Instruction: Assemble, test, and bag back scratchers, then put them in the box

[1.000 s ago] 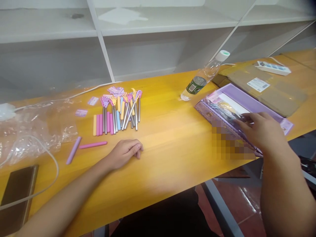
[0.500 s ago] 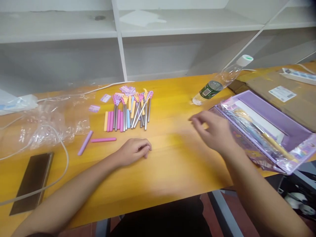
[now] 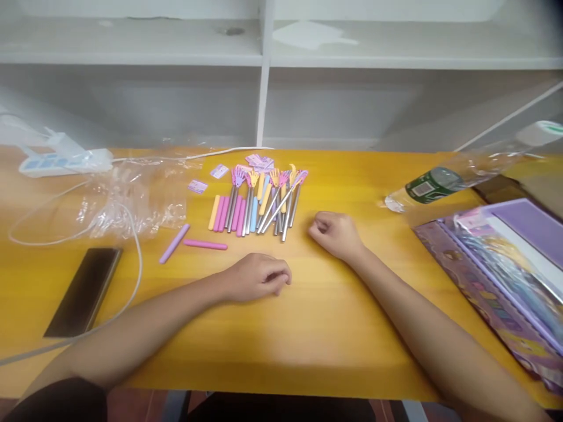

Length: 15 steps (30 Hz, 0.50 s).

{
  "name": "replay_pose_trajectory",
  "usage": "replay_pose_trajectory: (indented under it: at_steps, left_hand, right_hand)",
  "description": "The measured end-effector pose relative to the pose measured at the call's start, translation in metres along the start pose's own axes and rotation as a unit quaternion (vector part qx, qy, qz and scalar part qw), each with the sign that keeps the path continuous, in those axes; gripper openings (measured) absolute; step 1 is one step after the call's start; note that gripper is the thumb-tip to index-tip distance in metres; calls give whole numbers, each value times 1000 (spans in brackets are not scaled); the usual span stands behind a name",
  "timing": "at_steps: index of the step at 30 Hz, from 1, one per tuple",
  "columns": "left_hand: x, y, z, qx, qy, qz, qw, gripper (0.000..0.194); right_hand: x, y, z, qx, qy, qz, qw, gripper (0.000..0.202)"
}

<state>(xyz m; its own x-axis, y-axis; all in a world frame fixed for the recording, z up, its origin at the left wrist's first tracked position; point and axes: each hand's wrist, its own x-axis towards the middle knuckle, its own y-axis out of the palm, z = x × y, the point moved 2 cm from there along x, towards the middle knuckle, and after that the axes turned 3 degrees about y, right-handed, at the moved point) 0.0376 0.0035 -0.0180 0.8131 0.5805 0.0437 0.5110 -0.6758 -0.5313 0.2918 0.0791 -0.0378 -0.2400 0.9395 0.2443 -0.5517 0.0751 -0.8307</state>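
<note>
My left hand rests on the table, its fingers loosely curled in with nothing seen in them. To its right and a little farther off, my right hand is closed, also with nothing showing in it. Beyond both lies a group of metal rods with small hand-shaped heads, like back scratchers, in purple, yellow and pink. Pink, yellow and blue handle tubes lie among them. Nearer my left forearm are a loose purple tube and a loose pink tube.
A purple box with plastic-wrapped items stands at right, beside a tilted water bottle. Small printed cards lie behind the rods. At left are clear plastic bags, a power strip, a white cable and a dark phone.
My right hand has moved left, away from the purple box toward the rods. The view has turned to the right. My left hand stays resting on the table.
</note>
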Motion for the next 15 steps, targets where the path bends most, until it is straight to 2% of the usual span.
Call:
replay_pose_trajectory:
  at_steps: [11, 13, 15]
  left_hand:
    - [-1, 4, 1, 1, 15, 3, 1000, 19]
    - [0, -3, -4, 15, 8, -6, 1000, 19]
    - [-2, -19, -18, 83, 2, -32, 996, 20]
  right_hand:
    - [-3, 0, -1, 15, -46, 22, 999, 24]
    - [-3, -1, -1, 15, -50, 26, 998, 24]
    - [-4, -1, 0, 15, -54, 27, 998, 24]
